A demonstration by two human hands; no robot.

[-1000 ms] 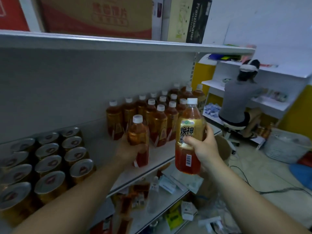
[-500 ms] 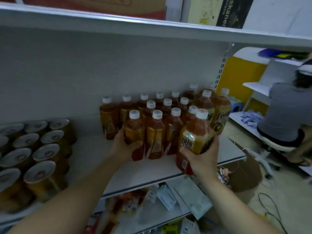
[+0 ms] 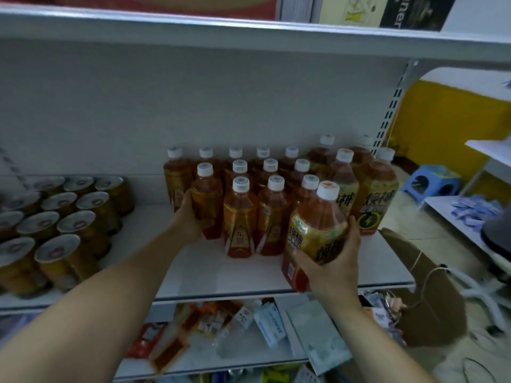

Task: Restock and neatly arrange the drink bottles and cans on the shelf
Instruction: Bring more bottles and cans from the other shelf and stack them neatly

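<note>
Gripping a small amber bottle [image 3: 208, 200] around its lower body, the left hand [image 3: 189, 219] holds it upright at the left side of the block of small bottles [image 3: 272, 194], touching its neighbours; I cannot tell whether its base rests on the shelf [image 3: 221, 275]. The right hand [image 3: 333, 262] wraps its fingers around a larger bottle [image 3: 315, 230] with a yellow label and white cap. This bottle is tilted, with its base at the shelf's front edge, just in front of the small bottles' right end. More large bottles [image 3: 377, 194] of the same kind stand behind it at the shelf's right end. Gold cans [image 3: 63, 217] fill the left end in rows, well apart from the bottles. Loose packets [image 3: 269, 324] lie on the lower shelf [image 3: 193, 363]. A blue stool [image 3: 431, 181] stands on the floor at right.
</note>
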